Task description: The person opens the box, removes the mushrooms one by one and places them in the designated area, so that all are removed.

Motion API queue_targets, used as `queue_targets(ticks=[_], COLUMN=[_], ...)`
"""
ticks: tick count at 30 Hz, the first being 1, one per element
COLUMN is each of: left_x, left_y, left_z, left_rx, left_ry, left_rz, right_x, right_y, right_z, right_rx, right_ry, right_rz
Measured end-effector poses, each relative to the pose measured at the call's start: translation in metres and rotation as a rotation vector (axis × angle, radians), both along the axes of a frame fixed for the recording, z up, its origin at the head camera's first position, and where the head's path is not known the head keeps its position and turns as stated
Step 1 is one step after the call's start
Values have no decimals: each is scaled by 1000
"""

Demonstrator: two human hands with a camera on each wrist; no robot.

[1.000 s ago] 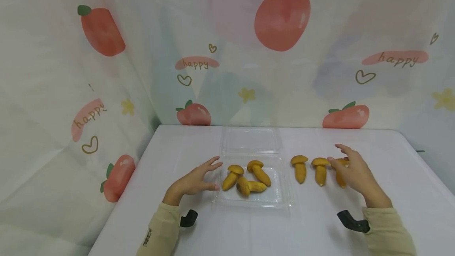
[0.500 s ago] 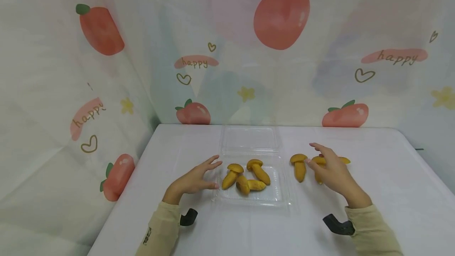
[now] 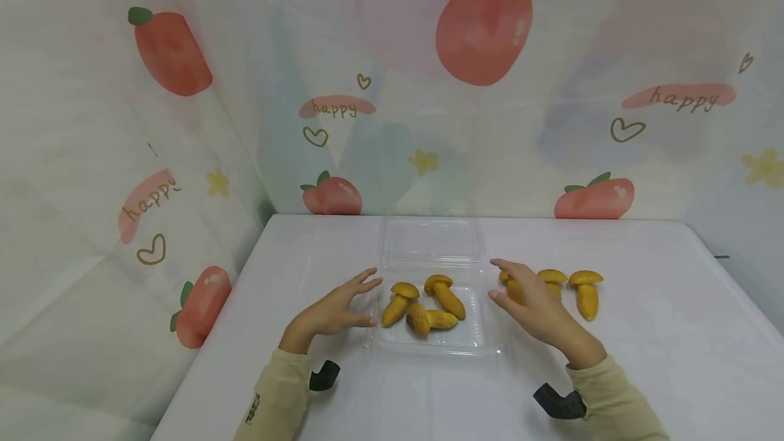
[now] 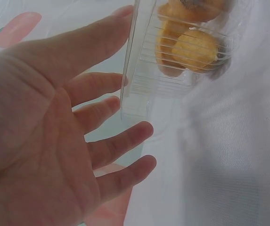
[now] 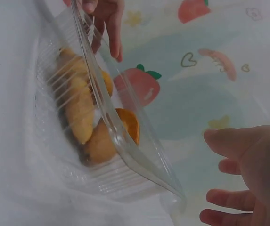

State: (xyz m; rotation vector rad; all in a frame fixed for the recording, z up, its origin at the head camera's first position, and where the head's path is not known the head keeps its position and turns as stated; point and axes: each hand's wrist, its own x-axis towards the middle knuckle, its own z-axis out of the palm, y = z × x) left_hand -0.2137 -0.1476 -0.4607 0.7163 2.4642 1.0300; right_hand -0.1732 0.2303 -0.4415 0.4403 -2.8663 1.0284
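Note:
A clear plastic clamshell box [image 3: 476,335] lies with its lid [image 3: 431,240] folded back. Inside are three yellow-brown mushrooms [image 3: 449,299]. My left hand [image 3: 331,308] is at the box's left edge, fingers spread; in the left wrist view its thumb and fingertips come right up to the rim. My right hand [image 3: 542,312] hovers to the right of the box, holding nothing, thumb and fingers apart and pointing at it. It partly hides two mushrooms of a row of three, the left one [image 3: 515,290] and the middle one [image 3: 552,278]. The right wrist view shows those fingers [image 5: 226,141] relaxed, apart from the box.
The rightmost mushroom [image 3: 586,295] of the row stands out in full on the white tabletop [image 3: 392,400]. A fruit-printed curtain [image 3: 392,155] hangs behind the table and along its left side. Black curved pieces [image 3: 560,402] stick out from both sleeves.
My right hand has swept left along the row, from the rightmost mushroom to beside the box. That mushroom is uncovered now. The left hand and the box have stayed in place.

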Motion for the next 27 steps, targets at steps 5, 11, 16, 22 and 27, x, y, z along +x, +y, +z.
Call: queue_targets(ticks=[5, 11, 16, 22, 27], left_x=[0, -1, 0, 0, 0], left_y=[0, 1, 2, 0, -1], left_z=[1, 0, 0, -1, -3], left_rx=[2, -1, 4, 23, 23], left_ry=[3, -3, -8, -10, -5], left_rz=[3, 3, 6, 10, 10], right_x=[1, 4, 9, 10, 6], right_y=[-12, -25, -41, -61, -75], right_z=[-4, -9, -8, -10, -14], right_rx=[10, -34, -40, -55, -91], right_ry=[10, -10, 1, -36, -43], right_rz=[32, 97, 150, 233, 311])
